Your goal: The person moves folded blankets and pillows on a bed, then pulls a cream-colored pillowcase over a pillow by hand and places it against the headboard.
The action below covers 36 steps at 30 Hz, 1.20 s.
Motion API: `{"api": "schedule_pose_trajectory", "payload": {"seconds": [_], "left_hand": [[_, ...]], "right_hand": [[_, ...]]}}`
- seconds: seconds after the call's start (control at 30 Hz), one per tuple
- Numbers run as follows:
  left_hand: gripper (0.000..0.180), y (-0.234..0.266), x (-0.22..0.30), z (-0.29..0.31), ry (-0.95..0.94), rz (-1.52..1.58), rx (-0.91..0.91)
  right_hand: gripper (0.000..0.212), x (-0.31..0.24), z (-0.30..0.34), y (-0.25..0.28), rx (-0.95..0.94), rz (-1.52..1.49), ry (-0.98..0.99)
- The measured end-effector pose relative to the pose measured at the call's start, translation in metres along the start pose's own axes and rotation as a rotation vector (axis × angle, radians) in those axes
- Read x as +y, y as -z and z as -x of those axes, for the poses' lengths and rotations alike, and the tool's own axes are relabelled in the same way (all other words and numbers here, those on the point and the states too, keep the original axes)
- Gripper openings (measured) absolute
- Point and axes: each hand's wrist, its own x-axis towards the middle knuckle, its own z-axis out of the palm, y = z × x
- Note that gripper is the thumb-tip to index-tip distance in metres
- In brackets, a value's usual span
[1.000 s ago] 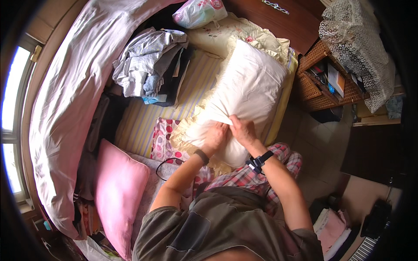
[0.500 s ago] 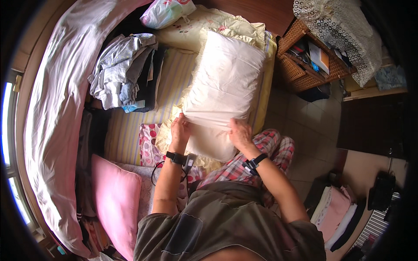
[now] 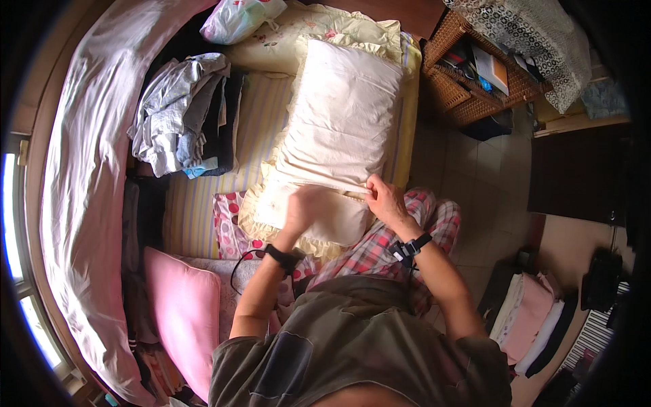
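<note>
A white pillow [image 3: 339,108] lies lengthwise in front of me, on top of a cream frilled pillowcase [image 3: 252,214]. A white cover wraps most of it, and the cover's hem [image 3: 319,183] crosses near the close end. Below that hem the pillow's near end [image 3: 342,224] sticks out. The fingers of my right hand [image 3: 388,202] pinch the hem at its right corner. My left hand [image 3: 305,209] is over the near end, just under the hem, and motion blur hides its fingers. Dark bands circle both wrists.
Beneath lies a striped bed mat [image 3: 261,112]. Folded clothes [image 3: 183,112] are piled at left, near a pink cushion [image 3: 182,305]. A plastic bag [image 3: 239,20] rests at the far end. Beyond the bed's right edge stand a wicker cabinet [image 3: 447,91] and stacked cloths [image 3: 529,315].
My left hand has left the hem's left corner and moved right, over the pillow's near end. My right hand has shifted to the hem's right corner. The view has shifted slightly.
</note>
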Motion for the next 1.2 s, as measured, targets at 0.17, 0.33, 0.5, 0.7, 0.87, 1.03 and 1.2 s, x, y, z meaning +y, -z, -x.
{"api": "schedule_pose_trajectory", "payload": {"seconds": [0.17,0.33,0.5,0.7,0.87,1.03,1.2], "left_hand": [[0.019,-0.018,0.033,-0.007,-0.027,-0.243,0.003],[0.019,-0.013,0.056,-0.003,0.052,-0.277,0.001],[0.016,-0.045,0.015,-0.022,-0.084,-0.204,0.146],[0.011,-0.070,-0.071,-0.024,0.029,-0.245,0.178],[0.012,-0.050,-0.062,-0.015,0.420,0.321,0.071],[0.034,0.017,-0.042,-0.015,0.611,1.331,0.360],[0.035,0.050,-0.058,-0.004,0.784,0.691,0.570]], "right_hand": [[0.018,-0.008,-0.003,0.006,-0.075,0.042,0.018],[0.017,-0.005,-0.001,0.005,-0.007,0.054,0.088],[0.016,-0.016,0.004,0.000,0.019,0.094,0.151],[0.020,-0.009,0.023,-0.025,-0.071,0.150,0.215],[0.019,0.015,0.035,-0.031,-0.086,0.228,0.199],[0.022,0.023,0.032,-0.038,-0.125,0.230,0.221],[0.024,0.010,0.028,-0.038,-0.162,0.245,0.205]]}}
